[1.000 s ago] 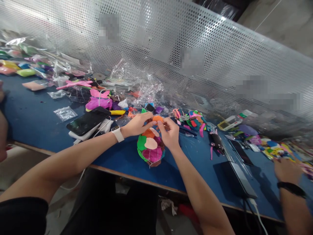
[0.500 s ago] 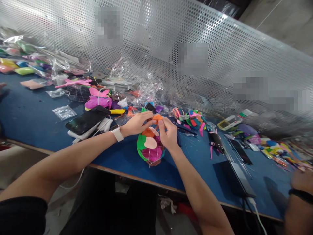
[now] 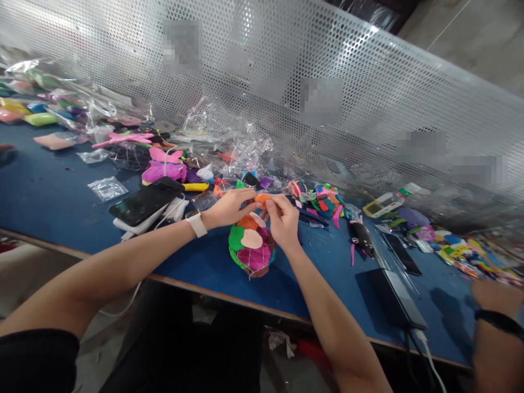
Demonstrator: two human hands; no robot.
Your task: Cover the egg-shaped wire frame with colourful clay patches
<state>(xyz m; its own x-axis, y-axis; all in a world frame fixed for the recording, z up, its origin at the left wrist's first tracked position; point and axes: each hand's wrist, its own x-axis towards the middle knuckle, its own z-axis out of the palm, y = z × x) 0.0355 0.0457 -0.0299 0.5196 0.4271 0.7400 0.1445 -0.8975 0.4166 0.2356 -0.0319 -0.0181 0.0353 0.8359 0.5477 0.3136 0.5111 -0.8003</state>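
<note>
Between the fingertips of both hands is a small flattened piece of orange clay (image 3: 262,198). My left hand (image 3: 234,207) pinches its left side, and a pale watch band circles that wrist. My right hand (image 3: 284,219) grips the clay from the right with thumb and fingers. Just below the hands, a rounded object covered in clay patches (image 3: 251,245) rests on the blue table (image 3: 192,278). Its patches are green, orange, peach, magenta and brown, with thin wire lines across the front. The fingers hide part of its top.
Phones (image 3: 147,202) and a yellow-handled tool (image 3: 196,186) lie left of my hands. Plastic wrappers and clay pieces line the perforated metal panel (image 3: 262,71). A black power bank (image 3: 397,299) stands right, near another person's wrist (image 3: 497,316) with a black band.
The orange piece looks flatter and more oval, and my right fingers have shifted slightly around it. The other person's hand at the right has moved a little left.
</note>
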